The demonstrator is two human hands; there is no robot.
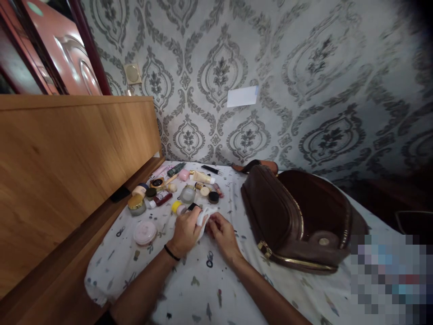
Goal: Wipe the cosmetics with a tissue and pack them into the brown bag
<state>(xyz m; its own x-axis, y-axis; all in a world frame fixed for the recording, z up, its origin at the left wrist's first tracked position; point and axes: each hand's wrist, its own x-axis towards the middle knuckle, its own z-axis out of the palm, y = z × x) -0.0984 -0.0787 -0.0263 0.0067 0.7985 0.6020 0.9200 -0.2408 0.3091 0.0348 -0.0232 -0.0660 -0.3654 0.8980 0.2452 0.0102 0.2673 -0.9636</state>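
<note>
My left hand (pixel 185 231), with a black band at its wrist, is closed round a white cloth or tissue (pixel 205 218). A small black-topped item (pixel 193 206) shows at its fingertips. My right hand (pixel 221 232) pinches the white cloth from the other side, its fingertips partly hidden. Just beyond the hands lie a yellow-capped bottle (pixel 177 207), a glass jar (pixel 187 194), a black-lidded jar (pixel 214 197) and a dark red bottle (pixel 161 197). A round pink case (pixel 145 233) rests left of my left hand.
An open brown bag (pixel 270 212) with gold zips stands at the right. More cosmetics, including a cream tube (pixel 203 177) and a gold-lidded jar (pixel 136 205), lie farther back and left on the patterned sheet (pixel 189 289). A wooden panel (pixel 74 167) borders the left side.
</note>
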